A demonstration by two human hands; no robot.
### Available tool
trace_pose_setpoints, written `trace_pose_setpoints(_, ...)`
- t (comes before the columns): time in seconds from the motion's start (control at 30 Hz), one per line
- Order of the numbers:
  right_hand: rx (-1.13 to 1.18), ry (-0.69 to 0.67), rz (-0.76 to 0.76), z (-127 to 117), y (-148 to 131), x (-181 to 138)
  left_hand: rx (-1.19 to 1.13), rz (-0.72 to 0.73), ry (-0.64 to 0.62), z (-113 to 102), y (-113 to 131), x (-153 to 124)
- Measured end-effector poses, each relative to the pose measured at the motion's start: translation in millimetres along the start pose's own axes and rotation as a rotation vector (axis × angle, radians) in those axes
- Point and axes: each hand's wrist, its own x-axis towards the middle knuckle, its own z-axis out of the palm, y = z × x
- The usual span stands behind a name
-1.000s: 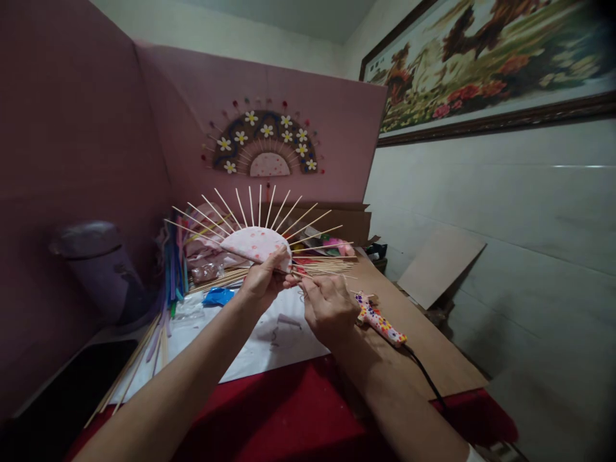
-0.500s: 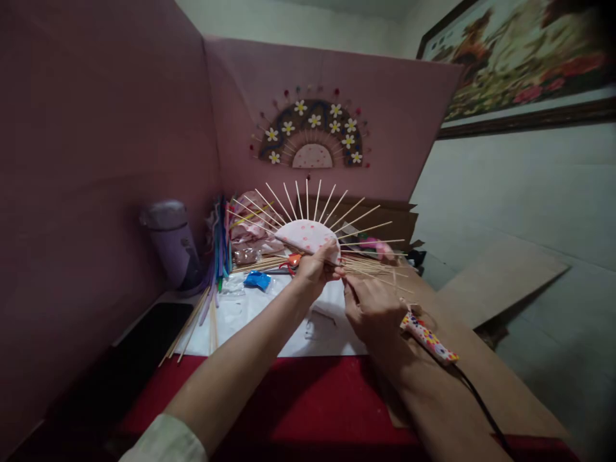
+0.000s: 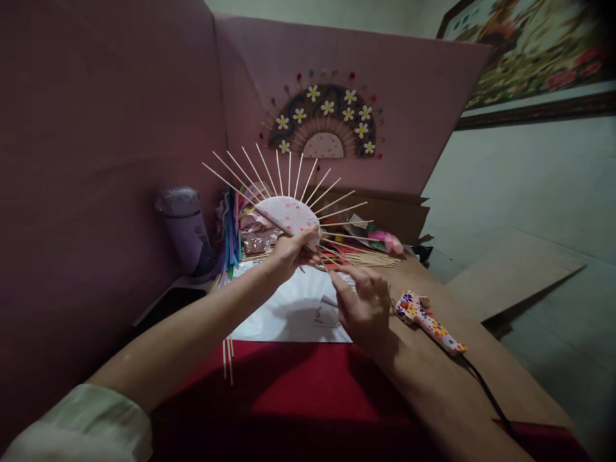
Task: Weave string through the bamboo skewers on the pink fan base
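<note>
My left hand (image 3: 294, 249) is closed on the lower right end of a half-round piece (image 3: 289, 215) covered in pale fabric with pink dots, its thumb lying on the front. Thin wooden sticks (image 3: 289, 174) fan out from the curved edge. The piece tilts, its left end higher than its right. Just to the right, my right hand (image 3: 363, 298) pinches a wooden stick (image 3: 328, 264) near the piece's lower right corner. How far that stick goes into the piece is hidden by my left fingers.
A finished-looking flowered fan (image 3: 327, 115) hangs on the pink board behind. A purple bottle (image 3: 185, 234) stands left beside coloured pipe cleaners (image 3: 231, 237). Loose sticks (image 3: 378, 258) lie behind my hands. A flower-patterned corded tool (image 3: 430, 324) rests on cardboard (image 3: 486, 372) at right.
The half-round piece has moved left and up and tilted more, carried by my left hand. My right hand stays near its lower right corner. The view has shifted slightly.
</note>
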Motion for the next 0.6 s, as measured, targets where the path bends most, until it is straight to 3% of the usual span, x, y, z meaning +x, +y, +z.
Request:
trace_pose_setpoints(0.07, 0.168, -0.077, -0.148, -6.8, -20.7, 3.5, 0.013, 0.030, 0.029, 2.9, 7.7, 0.1)
trace_pose_setpoints(0.17, 0.419, -0.471, -0.369, -7.8, -59.4, 12.9, 0.027, 0.068, 0.025, 7.1, 18.8, -3.9)
trace_pose_setpoints(0.23, 0.461, -0.625, -0.451, -0.6, -83.8, 19.4, 0.031, 0.078, 0.034, 9.3, 25.7, -9.2)
trace_pose_setpoints(0.33, 0.489, -0.678, -0.585, 17.3, -113.9, 26.2, 0.033, 0.077, 0.046, 10.6, 33.4, -18.5)
trace_pose_setpoints(0.47, 0.481, -0.647, -0.395, 40.5, -140.0, 32.0, 0.008, 0.109, 0.048, 7.7, 35.6, -28.5)
trace_pose_setpoints(0.6, 0.518, -0.622, -0.335, 51.6, -144.0, 34.0, -0.027, 0.111, 0.062, 1.8, 33.6, -33.3)
